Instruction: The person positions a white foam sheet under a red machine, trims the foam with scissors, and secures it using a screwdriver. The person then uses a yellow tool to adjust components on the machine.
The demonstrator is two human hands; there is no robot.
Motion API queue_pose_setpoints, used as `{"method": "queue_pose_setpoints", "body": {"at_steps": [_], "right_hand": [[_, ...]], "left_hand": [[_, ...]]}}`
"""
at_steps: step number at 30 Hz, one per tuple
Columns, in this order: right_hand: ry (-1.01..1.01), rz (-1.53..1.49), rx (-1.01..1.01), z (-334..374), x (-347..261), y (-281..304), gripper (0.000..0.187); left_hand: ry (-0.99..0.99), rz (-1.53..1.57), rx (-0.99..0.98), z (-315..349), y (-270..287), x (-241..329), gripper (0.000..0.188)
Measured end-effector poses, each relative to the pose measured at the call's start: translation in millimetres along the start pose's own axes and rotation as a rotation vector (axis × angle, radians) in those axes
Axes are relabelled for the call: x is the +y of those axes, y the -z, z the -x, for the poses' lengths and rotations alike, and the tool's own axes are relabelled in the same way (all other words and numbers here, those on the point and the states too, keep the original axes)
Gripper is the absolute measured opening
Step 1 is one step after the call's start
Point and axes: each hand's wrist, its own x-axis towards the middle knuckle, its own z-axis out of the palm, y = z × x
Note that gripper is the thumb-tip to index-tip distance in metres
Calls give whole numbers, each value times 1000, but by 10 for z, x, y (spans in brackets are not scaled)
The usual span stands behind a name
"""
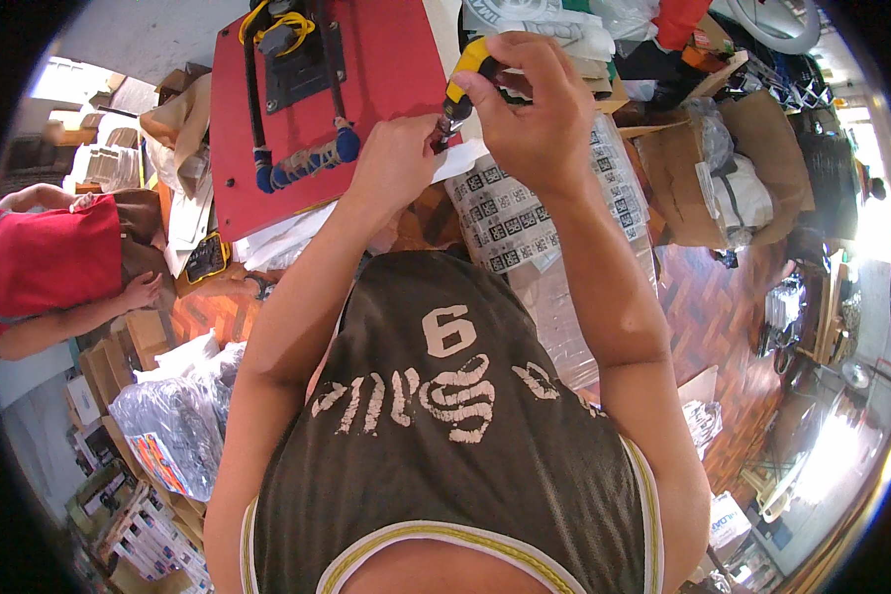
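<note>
My right hand (543, 119) grips a screwdriver (473, 67) with a yellow and black handle. Its dark shaft slants down toward the right edge of a red board (396, 69). At that edge my left hand (394, 163) has its fingers pinched around the tool's lower end; what they hold there is too small to make out. A black metal U-shaped handle (307, 170), its bar wrapped in blue and pale cord, stands on the board. Behind it sits a black fitting (297, 74) with a yellow cord (285, 38) looped around it.
A wrapped bundle with printed black squares (510, 213) stands right of the board. Farther right is an open cardboard box (678, 178) holding plastic-wrapped items. A person in a red top (54, 252) is at the left. Plastic-wrapped goods (173, 426) lie at lower left.
</note>
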Motion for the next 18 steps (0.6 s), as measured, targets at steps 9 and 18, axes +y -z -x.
{"method": "queue_pose_setpoints", "body": {"at_steps": [9, 18], "right_hand": [[66, 49, -202, -140, -204, 7, 33], [10, -32, -344, -288, -216, 97, 29]], "left_hand": [[51, 901, -121, 22, 359, 53, 36], [-36, 470, 139, -118, 353, 175, 48]]}}
